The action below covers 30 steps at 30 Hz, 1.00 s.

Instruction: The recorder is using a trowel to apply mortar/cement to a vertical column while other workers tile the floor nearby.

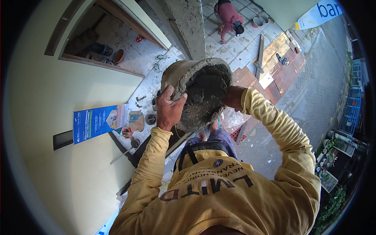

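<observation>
A mortar-caked bucket (172,76) is tilted toward me in front of my body, with wet grey mortar (205,88) inside. My left hand (171,109) grips its left rim, the thumb over the edge and the fingers against the outer wall. My right hand (234,98) is at the right rim. Its fingers are hidden there, so I cannot make out whether they hold the rim or something inside. Both arms wear mud-stained yellow sleeves.
A concrete column (184,27) rises just beyond the bucket. Further off, another person (229,17) bends over the tiled floor near some buckets (257,22). Boards (280,66) cover ground at right. Left are a wall (43,133), a blue banner (94,123) and a doorway.
</observation>
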Each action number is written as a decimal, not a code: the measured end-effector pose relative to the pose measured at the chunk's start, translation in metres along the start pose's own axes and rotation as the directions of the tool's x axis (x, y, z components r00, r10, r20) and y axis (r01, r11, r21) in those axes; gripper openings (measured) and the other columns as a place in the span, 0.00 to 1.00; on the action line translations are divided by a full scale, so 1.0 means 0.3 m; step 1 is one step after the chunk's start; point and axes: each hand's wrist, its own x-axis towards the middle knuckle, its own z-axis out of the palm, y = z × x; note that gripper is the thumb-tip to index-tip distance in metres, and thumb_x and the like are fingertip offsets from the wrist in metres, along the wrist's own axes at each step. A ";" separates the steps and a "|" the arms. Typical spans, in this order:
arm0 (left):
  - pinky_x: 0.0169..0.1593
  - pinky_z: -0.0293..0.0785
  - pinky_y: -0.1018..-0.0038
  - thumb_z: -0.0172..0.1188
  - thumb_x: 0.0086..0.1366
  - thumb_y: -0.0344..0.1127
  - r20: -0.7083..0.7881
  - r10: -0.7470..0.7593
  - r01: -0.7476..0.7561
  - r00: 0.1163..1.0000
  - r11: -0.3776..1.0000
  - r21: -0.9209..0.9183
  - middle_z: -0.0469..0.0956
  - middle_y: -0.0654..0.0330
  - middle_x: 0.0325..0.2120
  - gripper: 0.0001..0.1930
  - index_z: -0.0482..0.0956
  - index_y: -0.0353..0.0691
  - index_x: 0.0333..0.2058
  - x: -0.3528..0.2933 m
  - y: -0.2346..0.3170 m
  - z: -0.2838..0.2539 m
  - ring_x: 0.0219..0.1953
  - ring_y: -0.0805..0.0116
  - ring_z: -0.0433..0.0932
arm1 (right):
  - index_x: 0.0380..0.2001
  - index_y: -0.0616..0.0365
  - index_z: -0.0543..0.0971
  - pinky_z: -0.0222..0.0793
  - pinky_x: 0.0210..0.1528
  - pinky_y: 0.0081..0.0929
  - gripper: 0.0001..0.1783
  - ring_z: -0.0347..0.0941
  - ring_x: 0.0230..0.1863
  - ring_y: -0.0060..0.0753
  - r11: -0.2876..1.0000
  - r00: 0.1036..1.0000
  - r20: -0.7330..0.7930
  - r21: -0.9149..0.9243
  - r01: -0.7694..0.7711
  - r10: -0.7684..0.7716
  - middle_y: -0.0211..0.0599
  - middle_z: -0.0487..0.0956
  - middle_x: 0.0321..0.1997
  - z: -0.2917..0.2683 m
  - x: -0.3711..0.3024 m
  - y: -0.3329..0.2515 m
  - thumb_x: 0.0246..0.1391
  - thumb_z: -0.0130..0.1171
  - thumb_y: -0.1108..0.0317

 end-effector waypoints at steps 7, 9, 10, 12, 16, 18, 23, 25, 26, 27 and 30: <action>0.34 0.70 0.73 0.66 0.58 0.29 0.072 0.097 -0.098 0.993 0.995 0.016 0.72 0.61 0.23 0.11 0.70 0.33 0.28 0.008 0.037 0.068 0.29 0.76 0.67 | 0.53 0.50 0.75 0.73 0.54 0.39 0.24 0.76 0.49 0.45 0.982 0.789 -0.614 0.135 0.133 -0.023 0.39 0.80 0.46 0.265 0.168 -0.065 0.53 0.59 0.59; 0.35 0.69 0.73 0.66 0.58 0.29 0.058 0.005 -0.004 0.998 1.000 -0.008 0.73 0.61 0.24 0.12 0.70 0.33 0.27 -0.004 0.005 0.036 0.29 0.75 0.68 | 0.57 0.52 0.72 0.73 0.53 0.37 0.26 0.75 0.50 0.44 0.567 0.993 -0.037 0.823 -0.034 0.112 0.41 0.76 0.51 0.006 0.111 -0.116 0.57 0.57 0.57; 0.39 0.70 0.75 0.66 0.58 0.29 0.052 -0.004 0.004 0.999 1.000 -0.002 0.76 0.60 0.29 0.10 0.73 0.31 0.32 -0.005 -0.033 0.016 0.33 0.75 0.70 | 0.56 0.54 0.72 0.73 0.52 0.38 0.24 0.75 0.50 0.46 0.332 0.979 0.003 0.940 -0.072 0.205 0.42 0.76 0.51 -0.086 0.076 -0.147 0.58 0.56 0.57; 0.42 0.70 0.76 0.66 0.58 0.29 0.035 -0.020 0.022 0.999 0.998 -0.056 0.76 0.60 0.33 0.11 0.74 0.30 0.36 0.000 -0.045 -0.003 0.35 0.75 0.71 | 0.54 0.56 0.72 0.73 0.52 0.39 0.23 0.74 0.49 0.49 0.060 0.954 0.067 0.994 -0.088 0.292 0.43 0.75 0.51 -0.087 0.058 -0.167 0.59 0.54 0.57; 0.49 0.70 0.77 0.64 0.59 0.26 0.001 -0.076 0.076 0.997 0.985 -0.152 0.77 0.59 0.42 0.17 0.74 0.27 0.47 0.008 -0.002 -0.031 0.41 0.73 0.74 | 0.47 0.60 0.73 0.74 0.45 0.41 0.21 0.77 0.42 0.52 0.590 0.841 -0.092 0.754 -0.291 0.533 0.49 0.77 0.46 -0.086 0.015 -0.213 0.57 0.56 0.56; 0.49 0.71 0.75 0.62 0.60 0.24 0.017 -0.082 0.083 0.997 0.983 -0.161 0.78 0.58 0.42 0.17 0.74 0.28 0.48 0.011 -0.007 -0.046 0.42 0.74 0.74 | 0.47 0.62 0.72 0.75 0.38 0.45 0.21 0.79 0.36 0.51 0.547 0.743 0.024 0.661 -0.514 0.669 0.56 0.78 0.42 -0.105 -0.005 -0.230 0.57 0.55 0.57; 0.48 0.71 0.75 0.63 0.60 0.26 0.001 -0.061 0.061 0.998 0.995 -0.082 0.79 0.58 0.40 0.15 0.76 0.29 0.46 -0.005 -0.035 -0.022 0.41 0.72 0.75 | 0.50 0.63 0.72 0.76 0.35 0.43 0.23 0.80 0.34 0.47 0.205 0.844 0.047 0.961 -0.183 0.534 0.57 0.79 0.34 -0.097 0.002 -0.187 0.59 0.53 0.56; 0.47 0.72 0.74 0.64 0.59 0.27 0.027 -0.062 0.063 0.998 0.998 -0.024 0.79 0.58 0.39 0.15 0.76 0.29 0.45 0.001 -0.042 -0.012 0.40 0.72 0.75 | 0.50 0.66 0.72 0.77 0.30 0.39 0.25 0.80 0.30 0.42 0.064 0.943 0.238 0.964 -0.259 0.231 0.54 0.79 0.28 -0.062 -0.015 -0.131 0.61 0.51 0.54; 0.47 0.72 0.74 0.64 0.59 0.28 0.020 -0.039 0.040 0.999 0.999 -0.019 0.79 0.57 0.38 0.15 0.76 0.29 0.44 -0.005 -0.039 -0.009 0.40 0.71 0.74 | 0.51 0.64 0.72 0.77 0.27 0.38 0.24 0.80 0.28 0.39 -0.078 0.850 0.469 0.882 -0.465 0.238 0.49 0.78 0.27 -0.079 -0.022 -0.115 0.62 0.47 0.53; 0.47 0.72 0.74 0.65 0.59 0.29 0.001 -0.020 0.020 1.000 1.000 -0.012 0.79 0.56 0.37 0.15 0.76 0.28 0.43 -0.013 -0.035 -0.011 0.39 0.71 0.74 | 0.51 0.64 0.72 0.77 0.27 0.38 0.24 0.80 0.28 0.39 -0.071 0.853 0.466 0.883 -0.463 0.233 0.49 0.78 0.27 -0.128 -0.048 -0.101 0.62 0.47 0.53; 0.46 0.71 0.74 0.65 0.59 0.30 0.020 -0.045 0.043 0.999 0.994 0.097 0.79 0.54 0.35 0.14 0.76 0.27 0.40 -0.020 -0.010 -0.006 0.37 0.70 0.73 | 0.50 0.61 0.73 0.77 0.26 0.39 0.23 0.79 0.26 0.41 -0.032 0.819 0.476 0.870 -0.493 0.321 0.46 0.78 0.24 -0.200 -0.117 -0.073 0.62 0.45 0.54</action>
